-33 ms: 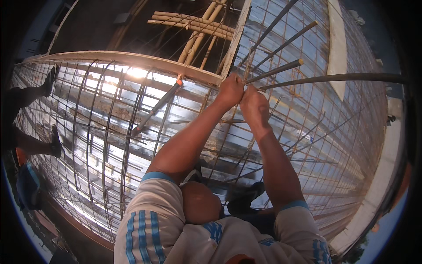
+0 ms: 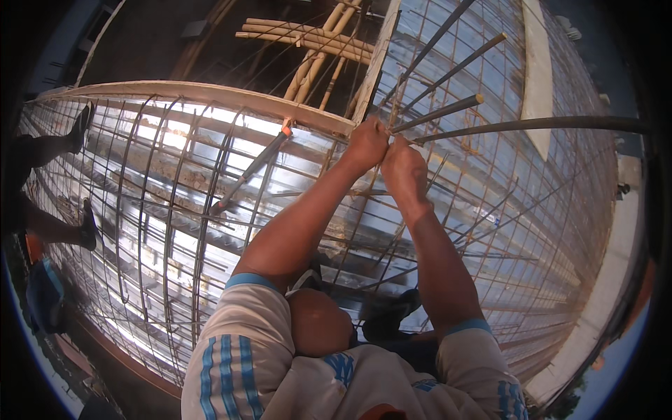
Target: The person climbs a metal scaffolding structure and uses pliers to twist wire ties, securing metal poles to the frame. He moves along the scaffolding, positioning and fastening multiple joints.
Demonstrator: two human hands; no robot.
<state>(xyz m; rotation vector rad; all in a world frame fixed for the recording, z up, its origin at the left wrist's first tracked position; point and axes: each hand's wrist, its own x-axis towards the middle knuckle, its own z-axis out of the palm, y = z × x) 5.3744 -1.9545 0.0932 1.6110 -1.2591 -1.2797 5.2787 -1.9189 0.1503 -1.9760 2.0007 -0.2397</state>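
At one o'clock in the view, the left hand (image 2: 368, 145) and right hand (image 2: 405, 169) are clenched together; what they grasp is hidden. Metal bars (image 2: 439, 114) fan beside them toward one to three o'clock.

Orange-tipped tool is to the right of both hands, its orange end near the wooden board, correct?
Wrong side: the head view shows the orange-tipped tool left of both the left hand and the right hand. Its orange end is near the wooden board, as you say.
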